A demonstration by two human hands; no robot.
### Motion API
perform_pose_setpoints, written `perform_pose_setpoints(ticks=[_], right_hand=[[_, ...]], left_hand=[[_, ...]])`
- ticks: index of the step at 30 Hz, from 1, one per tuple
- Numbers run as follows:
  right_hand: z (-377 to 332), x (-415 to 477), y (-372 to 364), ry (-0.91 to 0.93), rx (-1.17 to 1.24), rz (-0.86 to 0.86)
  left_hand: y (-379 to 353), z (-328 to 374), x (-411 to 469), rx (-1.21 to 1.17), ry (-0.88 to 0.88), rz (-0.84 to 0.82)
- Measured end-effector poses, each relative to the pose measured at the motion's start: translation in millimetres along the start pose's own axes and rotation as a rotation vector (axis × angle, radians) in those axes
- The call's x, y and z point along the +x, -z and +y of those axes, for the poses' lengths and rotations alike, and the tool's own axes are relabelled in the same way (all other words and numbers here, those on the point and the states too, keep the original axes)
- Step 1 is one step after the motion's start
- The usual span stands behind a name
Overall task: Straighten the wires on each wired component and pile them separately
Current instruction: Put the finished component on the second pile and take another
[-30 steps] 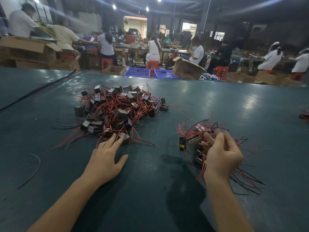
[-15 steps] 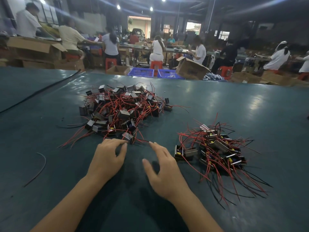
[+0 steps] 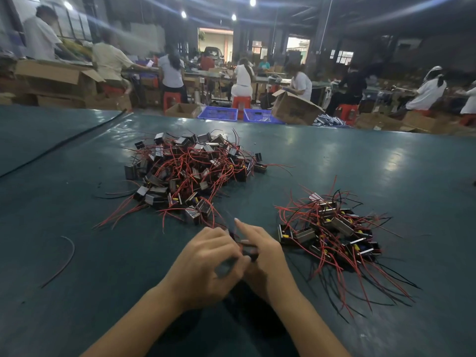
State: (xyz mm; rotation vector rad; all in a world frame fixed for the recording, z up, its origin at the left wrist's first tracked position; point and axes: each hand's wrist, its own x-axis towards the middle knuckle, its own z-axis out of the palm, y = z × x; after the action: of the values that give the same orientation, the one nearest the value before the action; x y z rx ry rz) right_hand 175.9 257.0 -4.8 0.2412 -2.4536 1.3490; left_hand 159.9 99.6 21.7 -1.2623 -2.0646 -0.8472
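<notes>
Near centre of green table, I saw left hand and right hand meeting, fingers of both curled round one wired component, partly blurred. Tangled pile lay far left; second pile right, near right hand. Loose wire lay near left.
</notes>
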Motion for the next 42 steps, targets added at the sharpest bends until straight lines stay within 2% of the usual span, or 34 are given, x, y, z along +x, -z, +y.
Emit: perform_pose_setpoints(ticks=[2,4,8,11,13,15,19,23,32,37,42], right_hand=[[3.3,0.9,-1.7,-0.003,0.006,0.026],[4.7,1.5,-2.8,0.008,0.001,0.091],[-2.0,2.9,2.3,-0.056,0.162,0.27],[-12.1,4.8,6.4,-0.063,0.365,0.344],[-18.9,3.2,7.6,-0.024,0.45,0.312],[-24.5,0.4,7.3,0.024,0.467,0.251],[-29.9,-2.4,5.9,0.06,0.476,0.167],[-27.6,0.7,6.6,-0.058,0.535,0.193],[-23.4,3.4,13.8,-0.396,0.596,0.275],[-25.8,4.9,18.7,-0.446,0.75,0.319],[-26.3,5.1,22.2,-0.449,0.772,0.334]], left_hand=[[-0.6,1.8,-1.6,-0.028,0.025,0.004],[0.8,0.1,-1.7,-0.082,0.148,0.065],[3.6,-13.2,-1.5,-0.259,0.495,0.196],[4.8,-20.5,1.1,-0.384,0.808,0.141],[3.7,-21.1,6.2,-0.633,1.069,0.095],[2.9,-18.2,11.0,-0.905,1.217,0.064],[4.3,-14.6,11.8,-1.071,1.22,0.105],[8.6,-15.7,13.3,-1.159,1.236,0.212],[6.6,-13.8,14.9,-1.058,1.178,0.321],[8.6,-14.4,15.4,-1.065,1.234,0.313],[21.2,-31.1,11.2,-0.997,1.253,0.551]])
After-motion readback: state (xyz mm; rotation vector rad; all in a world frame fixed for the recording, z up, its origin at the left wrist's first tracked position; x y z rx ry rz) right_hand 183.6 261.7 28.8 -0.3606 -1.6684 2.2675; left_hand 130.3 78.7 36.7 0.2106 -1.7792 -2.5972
